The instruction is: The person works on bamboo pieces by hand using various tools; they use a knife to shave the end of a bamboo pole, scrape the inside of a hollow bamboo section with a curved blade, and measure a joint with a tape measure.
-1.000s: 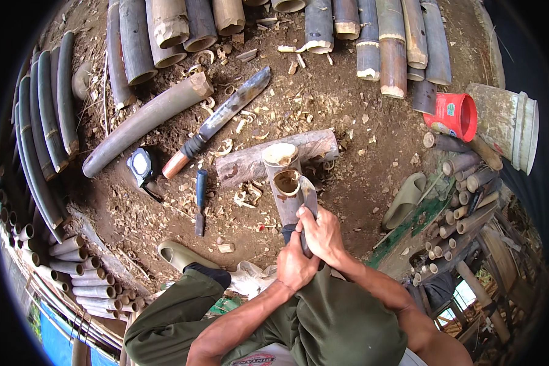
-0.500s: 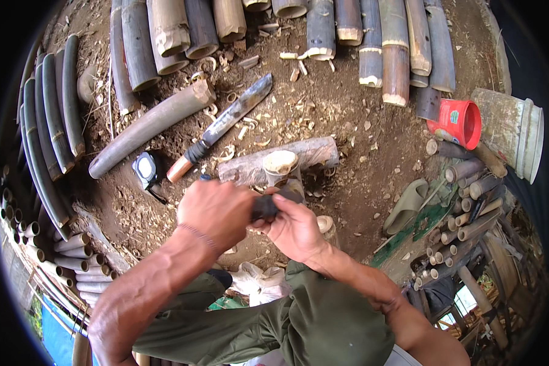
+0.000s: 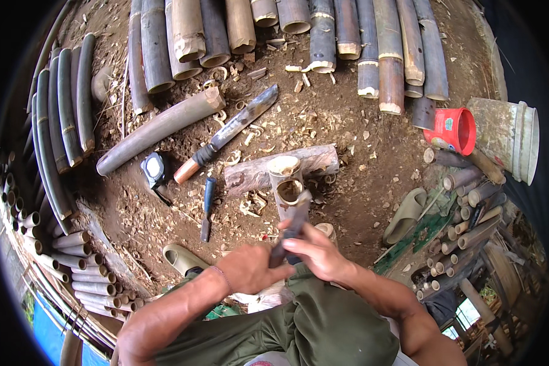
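A: The bamboo cup [image 3: 288, 190] is standing upright on the dirt just in front of the person's knees, leaning against a short log [image 3: 274, 169] lying behind it, with a side opening cut in its wall facing up.

B: And what is the right hand [image 3: 316, 255] doing?

A: It is gripping a dark tool [image 3: 294, 224], fingers curled tight around the shaft, and the tool's tip is touching the cup at that opening.

B: The left hand [image 3: 250, 268]?

A: It is closing around the lower end of the same tool, fingers wrapped and pressed together, just beside the right hand.

B: What is lying around?

A: A big knife [image 3: 229, 131] with a wooden handle is resting on the ground beyond the log, a blue-handled chisel [image 3: 208, 206] is lying left of the cup, and a tape measure [image 3: 154, 169] is sitting farther left. A red bucket [image 3: 451, 130] is lying on its side to the right. Bamboo poles [image 3: 323, 36] are lining the far edge.
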`<state>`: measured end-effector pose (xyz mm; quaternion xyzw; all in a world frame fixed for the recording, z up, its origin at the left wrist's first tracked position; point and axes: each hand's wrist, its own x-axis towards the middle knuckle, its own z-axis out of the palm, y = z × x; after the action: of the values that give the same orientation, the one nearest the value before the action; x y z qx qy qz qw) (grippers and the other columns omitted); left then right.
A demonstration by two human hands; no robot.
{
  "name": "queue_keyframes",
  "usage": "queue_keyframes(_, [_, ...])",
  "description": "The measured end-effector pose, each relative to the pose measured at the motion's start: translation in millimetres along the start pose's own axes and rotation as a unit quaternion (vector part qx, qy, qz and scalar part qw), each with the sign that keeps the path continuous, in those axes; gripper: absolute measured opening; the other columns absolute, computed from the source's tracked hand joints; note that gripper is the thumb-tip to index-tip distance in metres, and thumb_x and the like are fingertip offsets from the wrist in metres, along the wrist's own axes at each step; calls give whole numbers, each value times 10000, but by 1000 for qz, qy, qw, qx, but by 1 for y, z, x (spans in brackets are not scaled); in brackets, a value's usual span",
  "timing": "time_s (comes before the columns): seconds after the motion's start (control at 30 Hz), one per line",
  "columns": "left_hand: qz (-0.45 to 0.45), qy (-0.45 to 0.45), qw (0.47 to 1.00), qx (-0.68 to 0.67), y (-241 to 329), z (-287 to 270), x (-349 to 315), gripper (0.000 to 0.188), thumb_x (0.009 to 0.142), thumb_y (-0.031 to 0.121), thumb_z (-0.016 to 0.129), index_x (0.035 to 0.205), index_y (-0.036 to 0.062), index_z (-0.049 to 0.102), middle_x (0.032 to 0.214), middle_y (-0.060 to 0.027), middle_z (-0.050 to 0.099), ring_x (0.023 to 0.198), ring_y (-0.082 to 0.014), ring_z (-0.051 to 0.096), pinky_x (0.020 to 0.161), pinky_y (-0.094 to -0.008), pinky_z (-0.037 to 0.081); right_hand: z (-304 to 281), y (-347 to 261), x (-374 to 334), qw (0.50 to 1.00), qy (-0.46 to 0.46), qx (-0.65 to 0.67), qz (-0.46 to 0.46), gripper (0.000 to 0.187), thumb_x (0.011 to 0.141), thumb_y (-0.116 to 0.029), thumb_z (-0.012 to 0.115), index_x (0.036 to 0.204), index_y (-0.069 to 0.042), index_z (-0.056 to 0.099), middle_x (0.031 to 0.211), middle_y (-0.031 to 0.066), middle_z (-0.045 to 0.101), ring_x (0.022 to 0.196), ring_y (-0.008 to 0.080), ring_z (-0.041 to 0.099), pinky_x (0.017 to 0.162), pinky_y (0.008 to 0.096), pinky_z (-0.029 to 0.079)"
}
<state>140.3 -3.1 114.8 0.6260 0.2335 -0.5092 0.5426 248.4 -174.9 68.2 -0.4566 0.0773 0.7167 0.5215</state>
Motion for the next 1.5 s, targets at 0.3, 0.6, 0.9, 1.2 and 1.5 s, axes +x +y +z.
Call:
queue_keyframes(0.3, [96, 92, 860, -492, 26, 34, 98, 677, 939, 612, 527, 679, -9, 593, 584, -74, 588, 553, -149, 610, 548, -341, 497, -36, -51, -14, 762, 125, -632, -64, 399, 842, -192, 671, 1204, -56, 571, 904, 235, 673, 832, 433, 663, 705, 490, 538])
queue_keyframes(0.6, [160, 157, 589, -776, 42, 41, 109, 296, 1002, 274, 470, 891, 33, 602, 633, -29, 536, 533, -140, 492, 525, -284, 410, 4, -139, 38, 515, -87, -853, 16, 327, 807, -130, 664, 1117, -50, 602, 766, 187, 695, 719, 338, 711, 608, 419, 571])
queue_keyframes(0.9, [241, 66, 301, -920, 26, 38, 117, 268, 986, 272, 456, 942, 62, 616, 767, -53, 647, 715, -174, 598, 710, -331, 472, 73, -151, 103, 338, -205, -918, 29, 183, 794, -177, 687, 954, -103, 733, 810, 117, 736, 745, 286, 729, 636, 396, 572])
queue_keyframes(1.2, [141, 128, 638, -746, 36, 29, 94, 317, 974, 243, 494, 813, 10, 639, 620, -53, 600, 525, -146, 532, 513, -281, 423, 27, -142, 30, 509, -67, -858, 25, 340, 814, -98, 640, 1141, -14, 604, 781, 210, 694, 705, 357, 703, 618, 453, 563])
queue_keyframes(1.5, [364, 14, 219, -905, 18, 45, 114, 398, 1026, 336, 391, 1247, 63, 579, 1217, -75, 667, 1105, -215, 621, 959, -406, 473, 96, -159, 108, 278, -270, -919, 66, 95, 737, -182, 715, 741, -95, 750, 770, 103, 738, 727, 225, 733, 623, 341, 566])
